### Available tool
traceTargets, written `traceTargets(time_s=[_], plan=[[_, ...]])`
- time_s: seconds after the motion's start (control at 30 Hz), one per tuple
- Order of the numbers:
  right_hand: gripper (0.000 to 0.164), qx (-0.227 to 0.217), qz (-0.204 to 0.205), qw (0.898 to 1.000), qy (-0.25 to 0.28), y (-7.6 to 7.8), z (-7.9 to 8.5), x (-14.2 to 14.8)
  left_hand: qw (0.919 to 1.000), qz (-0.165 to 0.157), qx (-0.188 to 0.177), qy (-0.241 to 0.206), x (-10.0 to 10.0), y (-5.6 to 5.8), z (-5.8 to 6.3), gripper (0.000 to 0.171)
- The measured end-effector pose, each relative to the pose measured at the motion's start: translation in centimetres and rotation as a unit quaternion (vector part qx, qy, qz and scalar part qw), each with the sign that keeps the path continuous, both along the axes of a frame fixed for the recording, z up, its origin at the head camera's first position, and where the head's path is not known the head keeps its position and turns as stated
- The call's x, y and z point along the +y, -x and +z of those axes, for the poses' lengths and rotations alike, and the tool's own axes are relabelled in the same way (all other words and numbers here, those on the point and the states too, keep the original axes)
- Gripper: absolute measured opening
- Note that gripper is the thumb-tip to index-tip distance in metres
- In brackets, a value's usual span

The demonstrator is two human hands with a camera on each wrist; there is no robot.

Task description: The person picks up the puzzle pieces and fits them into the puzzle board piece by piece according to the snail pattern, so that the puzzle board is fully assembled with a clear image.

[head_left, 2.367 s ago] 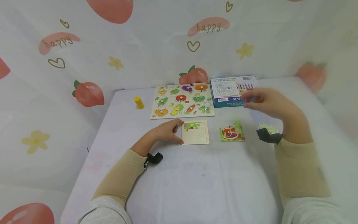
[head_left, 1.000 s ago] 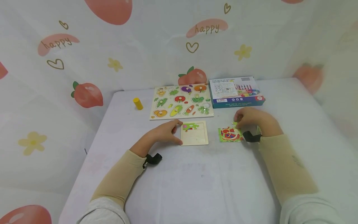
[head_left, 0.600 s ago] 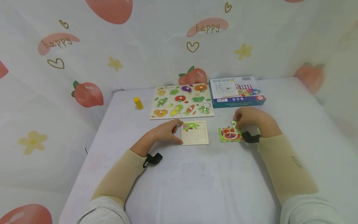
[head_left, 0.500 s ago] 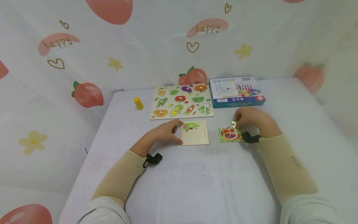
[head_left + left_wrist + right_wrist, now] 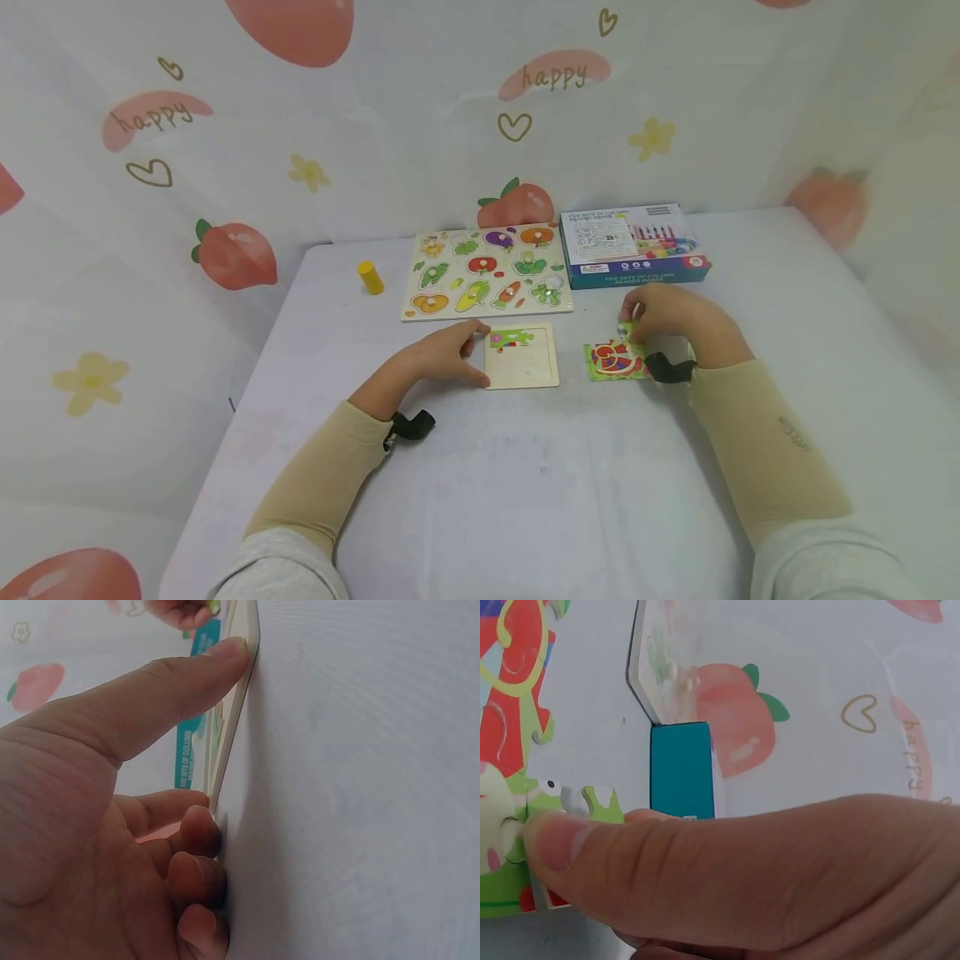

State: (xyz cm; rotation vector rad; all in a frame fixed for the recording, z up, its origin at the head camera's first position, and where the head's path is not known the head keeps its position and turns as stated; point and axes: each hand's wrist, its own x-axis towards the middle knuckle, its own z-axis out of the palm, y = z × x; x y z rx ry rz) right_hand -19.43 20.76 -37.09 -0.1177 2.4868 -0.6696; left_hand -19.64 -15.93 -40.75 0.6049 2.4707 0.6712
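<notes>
In the head view a small square wooden puzzle tray (image 5: 528,368) lies mid-table, with green joined pieces (image 5: 513,338) along its upper left. My left hand (image 5: 444,354) holds the tray's left side between thumb and index finger, one at each corner; the other fingers curl beside it. To the right lie colourful red, blue and green puzzle pieces (image 5: 611,361). Over their upper right corner my right hand (image 5: 663,315) pinches a green and white puzzle piece (image 5: 604,801). In the right wrist view the thumb covers part of that piece, and its tabs overlap the pieces below.
Behind the tray lies a vegetable peg puzzle board (image 5: 487,271). A blue and white boxed set (image 5: 633,246) stands to its right, behind my right hand. A yellow cylinder (image 5: 371,277) stands at the left back. A printed cloth backdrop (image 5: 420,125) rises behind the table.
My right hand has come down and left from above the boxed set to the loose pieces, and it turns the pinched piece slightly there. The left hand and tray stay put.
</notes>
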Motion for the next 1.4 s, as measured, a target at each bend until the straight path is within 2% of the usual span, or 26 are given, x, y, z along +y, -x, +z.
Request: traceTargets(time_s=[0.23,0.57,0.8,1.2,1.4], plan=[[0.027,-0.001,0.004,1.000,0.006,0.1,-0.2,0.3,1.0000,-0.002,-0.004,-0.003,-0.2,0.0,-0.3,0.088],[0.034,-0.010,0.021,1.000,-0.017,0.0,-0.5,0.4,1.0000,-0.003,-0.006,-0.004,0.0,0.0,0.0,0.086],[0.033,-0.010,0.027,1.000,-0.012,-0.1,-0.5,0.3,1.0000,-0.005,-0.005,-0.002,0.0,0.0,0.2,0.086],[0.031,-0.006,0.031,0.999,-0.002,-0.2,0.1,0.7,0.9999,-0.004,-0.006,-0.007,-0.1,0.1,0.1,0.086],[0.032,0.026,0.049,0.998,0.006,-0.3,0.8,1.3,0.9999,-0.004,-0.007,-0.009,-0.1,0.1,0.0,0.086]])
